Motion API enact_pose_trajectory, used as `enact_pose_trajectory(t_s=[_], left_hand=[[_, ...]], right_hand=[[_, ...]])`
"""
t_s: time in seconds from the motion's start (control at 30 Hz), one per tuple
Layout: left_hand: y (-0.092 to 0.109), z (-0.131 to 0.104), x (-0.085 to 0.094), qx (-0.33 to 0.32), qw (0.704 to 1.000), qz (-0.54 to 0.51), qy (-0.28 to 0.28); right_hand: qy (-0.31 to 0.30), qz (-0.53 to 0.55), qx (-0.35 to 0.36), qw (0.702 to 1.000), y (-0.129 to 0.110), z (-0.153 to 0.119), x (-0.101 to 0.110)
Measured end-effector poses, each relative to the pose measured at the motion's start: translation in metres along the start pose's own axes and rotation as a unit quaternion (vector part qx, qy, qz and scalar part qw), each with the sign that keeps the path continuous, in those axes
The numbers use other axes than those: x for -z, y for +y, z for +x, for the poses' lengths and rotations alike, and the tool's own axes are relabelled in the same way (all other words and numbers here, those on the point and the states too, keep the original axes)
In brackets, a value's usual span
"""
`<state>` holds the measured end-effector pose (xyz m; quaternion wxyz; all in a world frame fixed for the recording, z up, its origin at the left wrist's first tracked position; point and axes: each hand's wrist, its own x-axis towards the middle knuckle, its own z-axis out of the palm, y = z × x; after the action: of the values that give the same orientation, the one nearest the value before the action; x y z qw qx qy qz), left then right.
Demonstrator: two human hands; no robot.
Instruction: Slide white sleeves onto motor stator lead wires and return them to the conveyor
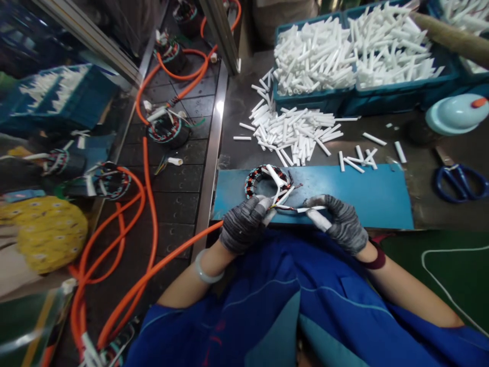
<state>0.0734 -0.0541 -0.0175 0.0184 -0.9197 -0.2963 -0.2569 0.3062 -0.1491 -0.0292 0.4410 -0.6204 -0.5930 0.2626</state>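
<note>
A motor stator (253, 179) with dark windings lies on the blue board (367, 191) in front of me. White sleeved leads (275, 176) rise from its ring. In a grey glove with pale fingertips, my left hand (246, 219) pinches the wires by the stator's near edge. My right hand (340, 219), gloved alike, holds a short white sleeve (311, 209) between thumb and fingers. A dark twisted wire (286, 208) runs from the left fingertips to the end of that sleeve. Whether the wire has entered the sleeve is too small to tell.
Loose white sleeves (301, 130) are heaped behind the board, before teal bins (313, 102) full of them. Scissors (454, 178) and a bottle (456, 114) stand at right. On the left, a conveyor (171, 204) carries more stators (168, 130) with orange cables (148, 188).
</note>
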Motion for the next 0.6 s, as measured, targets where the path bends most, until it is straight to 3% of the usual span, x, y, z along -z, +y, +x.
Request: enact_pose_trajectory(t_s=[0.13, 0.2, 0.27, 0.33, 0.4, 0.47, 0.6], left_hand=[[0.001, -0.005, -0.010, 0.016, 0.998, 0.037, -0.051], [0.000, -0.006, -0.013, 0.013, 0.997, 0.032, -0.065], [-0.002, -0.007, -0.016, -0.003, 0.999, 0.021, -0.048], [-0.004, -0.007, -0.017, -0.007, 0.999, 0.010, -0.040], [-0.006, -0.009, -0.017, 0.000, 0.998, -0.003, -0.056], [-0.007, -0.012, -0.017, 0.007, 0.997, -0.003, -0.077], [-0.005, -0.018, -0.015, -0.002, 0.994, 0.046, -0.098]], right_hand=[[-0.035, -0.156, 0.129, 0.979, 0.001, -0.007, 0.003], [-0.041, -0.224, 0.124, 0.966, 0.004, -0.007, 0.001], [-0.059, -0.198, 0.065, 0.976, 0.006, -0.004, -0.004], [-0.129, -0.066, -0.035, 0.989, 0.006, 0.002, -0.011], [-0.204, 0.075, -0.129, 0.968, 0.004, 0.007, -0.019], [-0.235, 0.129, -0.157, 0.950, 0.001, 0.009, -0.025], [-0.123, -0.074, -0.020, 0.989, -0.004, 0.006, -0.027]])
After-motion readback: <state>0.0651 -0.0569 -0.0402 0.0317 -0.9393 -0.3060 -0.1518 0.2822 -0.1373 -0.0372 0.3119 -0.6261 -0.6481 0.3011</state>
